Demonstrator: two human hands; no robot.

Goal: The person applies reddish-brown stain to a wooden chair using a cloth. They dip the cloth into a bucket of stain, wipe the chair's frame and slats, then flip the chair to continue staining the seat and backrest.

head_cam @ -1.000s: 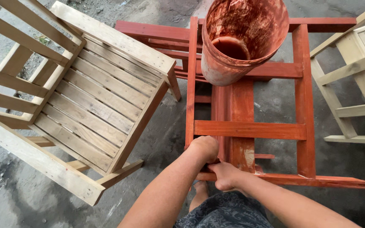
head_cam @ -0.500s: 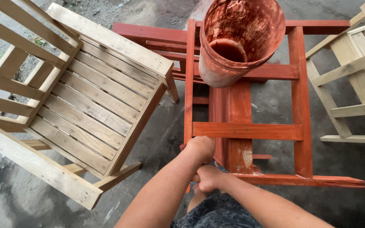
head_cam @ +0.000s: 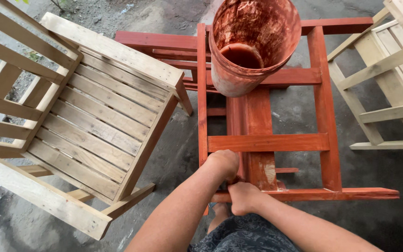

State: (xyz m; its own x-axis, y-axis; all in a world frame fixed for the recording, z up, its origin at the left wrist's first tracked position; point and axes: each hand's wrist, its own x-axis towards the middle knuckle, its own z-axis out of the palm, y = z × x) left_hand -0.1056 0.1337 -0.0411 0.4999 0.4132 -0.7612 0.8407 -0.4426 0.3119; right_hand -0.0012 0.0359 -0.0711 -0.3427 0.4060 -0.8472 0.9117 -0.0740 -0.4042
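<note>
Hands at the near rail of a red-stained chair frame

Left hand [head_cam: 223, 163] is clenched in a fist against the red chair frame [head_cam: 267, 142], just above its near rail; right hand [head_cam: 242, 197] touches it below, grip curled, on what I cannot tell. A stained bucket [head_cam: 253, 44] rests on the frame's far side. Bare wooden chairs stand left [head_cam: 85, 121] and right [head_cam: 388, 79] on the concrete floor [head_cam: 178, 149].

A red-stained wooden chair frame [head_cam: 267, 140] lies tipped on the concrete floor, its rails and slats forming a grid seen from above. Its stain is even, with one pale bare patch on the central upright near the lower rail. A stain-smeared bucket [head_cam: 253, 42] rests on its upper crosspiece, holding dark red liquid.
</note>
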